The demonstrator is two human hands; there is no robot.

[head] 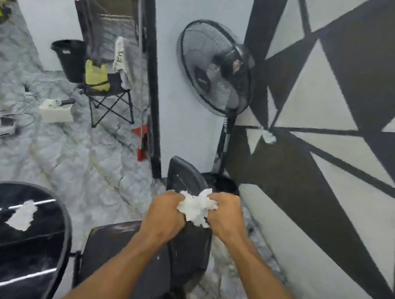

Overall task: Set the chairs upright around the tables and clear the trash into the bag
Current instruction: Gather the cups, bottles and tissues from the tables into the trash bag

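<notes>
at lower left, round black table [26, 259] strewn with white paper scraps [21, 216], black chair [120, 253] just beside it, left hand [167, 213] clenched on crumpled white paper wad [196, 206] above the chair, right hand [226, 216] curled tight on its other side

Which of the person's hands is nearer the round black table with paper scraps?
Left. The left hand grips the crumpled paper just right of the table; the right hand grips it farther right, toward the wall.

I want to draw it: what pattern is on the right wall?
The wall has black and white triangles; head view.
</notes>
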